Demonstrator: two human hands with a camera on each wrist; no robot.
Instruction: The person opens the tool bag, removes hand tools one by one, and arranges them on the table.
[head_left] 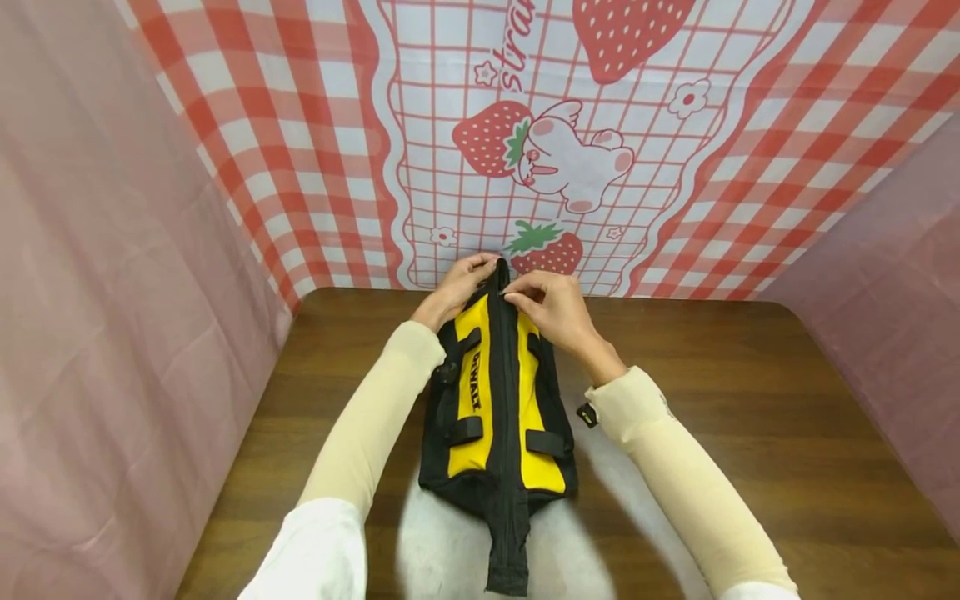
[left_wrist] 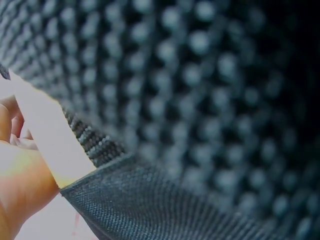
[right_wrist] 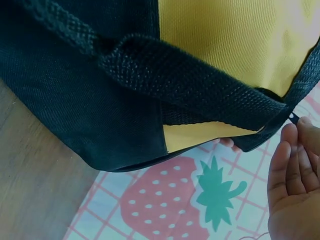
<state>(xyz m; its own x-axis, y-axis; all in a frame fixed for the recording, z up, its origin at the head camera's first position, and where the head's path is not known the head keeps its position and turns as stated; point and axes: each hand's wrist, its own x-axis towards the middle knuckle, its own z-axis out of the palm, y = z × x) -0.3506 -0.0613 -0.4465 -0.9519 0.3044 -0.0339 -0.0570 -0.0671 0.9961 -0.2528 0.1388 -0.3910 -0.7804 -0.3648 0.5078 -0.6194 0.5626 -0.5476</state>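
Note:
A black and yellow tool bag (head_left: 474, 454) with DEWALT lettering lies lengthwise on the table, its long black zipper (head_left: 508, 383) along the top. My left hand (head_left: 459, 287) pinches the far end of the zipper band. My right hand (head_left: 558, 308) is just right of that end. In the right wrist view, its thumb and forefinger pinch a small black zipper pull (right_wrist: 294, 118). Black webbing (left_wrist: 190, 100) fills most of the left wrist view, and only part of the left hand (left_wrist: 22, 185) shows at its edge. The zipper looks closed along the visible top.
The wooden table (head_left: 712, 400) extends to both sides of the bag. A strawberry-patterned cloth (head_left: 420, 183) hangs close behind the far end. Pink curtains (head_left: 112, 292) stand left and right. A small black tag (head_left: 587, 415) hangs by the right sleeve.

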